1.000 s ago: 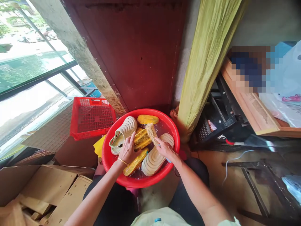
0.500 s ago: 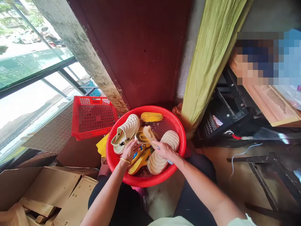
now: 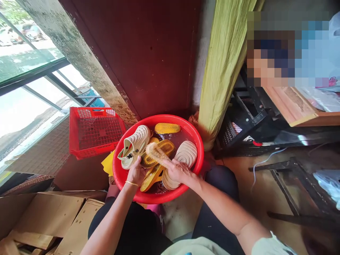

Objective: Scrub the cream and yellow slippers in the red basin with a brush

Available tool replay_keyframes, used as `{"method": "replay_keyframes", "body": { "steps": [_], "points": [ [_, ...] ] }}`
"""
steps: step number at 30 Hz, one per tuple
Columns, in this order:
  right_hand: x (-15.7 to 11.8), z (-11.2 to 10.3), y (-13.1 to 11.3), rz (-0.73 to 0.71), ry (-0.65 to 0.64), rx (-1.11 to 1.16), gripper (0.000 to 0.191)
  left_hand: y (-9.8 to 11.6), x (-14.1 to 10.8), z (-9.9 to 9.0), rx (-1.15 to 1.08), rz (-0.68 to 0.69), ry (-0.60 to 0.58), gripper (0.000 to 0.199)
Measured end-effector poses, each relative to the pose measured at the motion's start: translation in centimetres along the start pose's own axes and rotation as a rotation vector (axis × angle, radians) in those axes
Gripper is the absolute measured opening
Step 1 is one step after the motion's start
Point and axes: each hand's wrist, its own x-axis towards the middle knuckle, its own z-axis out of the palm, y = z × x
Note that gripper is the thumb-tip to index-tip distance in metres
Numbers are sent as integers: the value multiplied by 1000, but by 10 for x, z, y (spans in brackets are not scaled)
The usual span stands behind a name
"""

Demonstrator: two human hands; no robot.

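Gripped in my left hand point(image 3: 136, 173) is a yellow clog point(image 3: 166, 146), its patterned sole facing up. My right hand point(image 3: 179, 171) is closed around a scrub brush point(image 3: 156, 153), whose pale bristles lie over the clog's sole; the handle is mostly hidden by the fingers. Both hands are over a red basin point(image 3: 197, 136) of dark water. Beside my left hand a cream clog point(image 3: 140, 137) with a black-fastened strap leans on the basin wall. Another cream shoe point(image 3: 187, 153) lies near my right hand. A yellow shoe point(image 3: 151, 179) is below the held one, and a yellow sole-shaped piece point(image 3: 167, 128) sits at the far side.
A red plastic crate point(image 3: 97, 132) stands left of the basin. Opened cardboard boxes point(image 3: 53, 216) fill the lower left. A dark red door panel point(image 3: 148, 53) and a yellow-green cloth point(image 3: 223, 63) are behind. To the right are a wooden tray point(image 3: 297, 106) and a dark stool frame point(image 3: 289, 191).
The held clog has turned and now shows its sole. The brush has swung left and down onto it. My view has shifted, so the basin appears slightly further left and higher.
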Motion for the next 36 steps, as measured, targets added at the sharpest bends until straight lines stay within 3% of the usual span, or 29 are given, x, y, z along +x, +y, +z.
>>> {"method": "replay_keyframes", "body": {
  "steps": [5,8,15,17,21,25,27,31,36],
  "points": [
    [23,-14,34,171,54,86,61,3,-16,-3,-13,-31,-19,56],
    [29,-16,35,197,82,123,61,5,-19,-6,5,-21,-18,56],
    [0,4,-3,-87,11,29,67,0,-19,-14,78,-51,-39,55],
    [3,0,2,-34,14,16,67,-3,-20,-12,123,-5,-40,56],
    [25,-23,36,174,102,74,62,4,-26,-9,232,178,-85,57],
    [33,-29,55,96,282,257,61,19,-39,-15,248,303,-147,63],
    [33,-20,51,25,309,312,59,24,-45,-19,332,316,-155,64],
    [31,0,30,-26,195,306,57,20,-50,-21,455,260,-139,63],
    [5,5,-1,-176,32,253,59,6,-44,-20,500,170,-271,54]
  ]
}}
